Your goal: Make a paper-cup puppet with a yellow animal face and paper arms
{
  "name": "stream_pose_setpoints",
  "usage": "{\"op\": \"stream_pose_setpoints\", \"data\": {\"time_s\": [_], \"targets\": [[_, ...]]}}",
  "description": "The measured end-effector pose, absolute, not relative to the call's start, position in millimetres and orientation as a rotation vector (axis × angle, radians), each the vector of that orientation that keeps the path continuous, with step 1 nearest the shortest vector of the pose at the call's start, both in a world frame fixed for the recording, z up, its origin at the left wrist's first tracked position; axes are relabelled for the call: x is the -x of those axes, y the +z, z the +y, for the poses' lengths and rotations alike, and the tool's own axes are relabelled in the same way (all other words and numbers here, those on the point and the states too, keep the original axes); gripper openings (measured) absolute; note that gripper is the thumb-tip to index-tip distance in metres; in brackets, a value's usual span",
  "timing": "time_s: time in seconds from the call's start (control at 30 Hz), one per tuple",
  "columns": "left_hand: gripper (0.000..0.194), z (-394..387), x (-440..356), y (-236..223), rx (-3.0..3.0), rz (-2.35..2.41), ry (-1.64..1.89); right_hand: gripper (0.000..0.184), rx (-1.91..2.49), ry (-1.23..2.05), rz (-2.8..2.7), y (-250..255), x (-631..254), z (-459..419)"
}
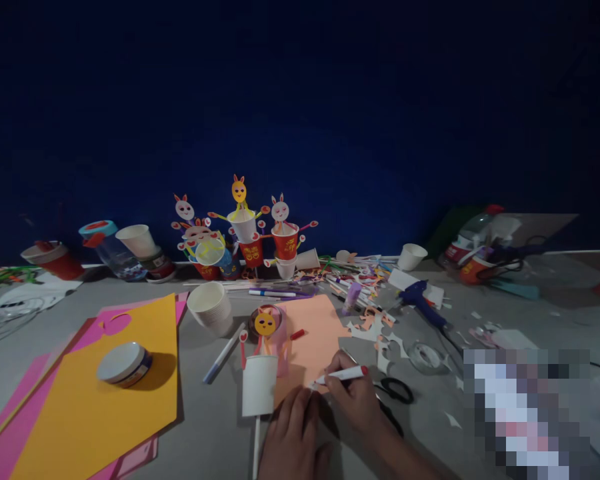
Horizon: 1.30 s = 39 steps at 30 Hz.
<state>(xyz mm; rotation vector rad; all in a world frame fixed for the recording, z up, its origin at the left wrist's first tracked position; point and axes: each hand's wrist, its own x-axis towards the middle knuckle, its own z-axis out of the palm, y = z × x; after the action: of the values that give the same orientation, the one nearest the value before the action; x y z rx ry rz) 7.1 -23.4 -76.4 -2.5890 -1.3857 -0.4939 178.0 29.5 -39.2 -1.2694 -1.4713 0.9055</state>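
My right hand (353,397) is closed around a white marker (347,375) with a red end, its tip touching a small white paper piece (313,385). My left hand (291,437) rests beside it, fingers together, fingertips pressing on that piece; its thumb is mostly hidden. Beneath lies a sheet of peach paper (320,320), with a loose red marker cap (298,334) on it. Left of my hands is a white paper cup puppet (260,383) with a yellow bunny face (265,324) and a white stick below. Black scissors handles (397,391) show behind my right hand.
Yellow card (145,407) with a round jar (125,365) on it covers the left. Several finished cup puppets (285,237) stand at the back. A blue glue gun (423,300), paper scraps (375,327) and a tape roll (427,357) lie right. One area is pixelated.
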Motion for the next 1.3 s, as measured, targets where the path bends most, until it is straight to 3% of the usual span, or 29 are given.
{"op": "stream_pose_setpoints", "data": {"time_s": [0.53, 1.3], "targets": [[0.04, -22, -10, -61, 2.544, -1.31, -0.538, 0.016, 1.315, 0.889, -1.631, -34, -178, 30], [0.041, -22, -14, -55, 2.525, -1.325, -0.589, 0.013, 1.31, 0.875, -1.65, -34, -181, 30]]}}
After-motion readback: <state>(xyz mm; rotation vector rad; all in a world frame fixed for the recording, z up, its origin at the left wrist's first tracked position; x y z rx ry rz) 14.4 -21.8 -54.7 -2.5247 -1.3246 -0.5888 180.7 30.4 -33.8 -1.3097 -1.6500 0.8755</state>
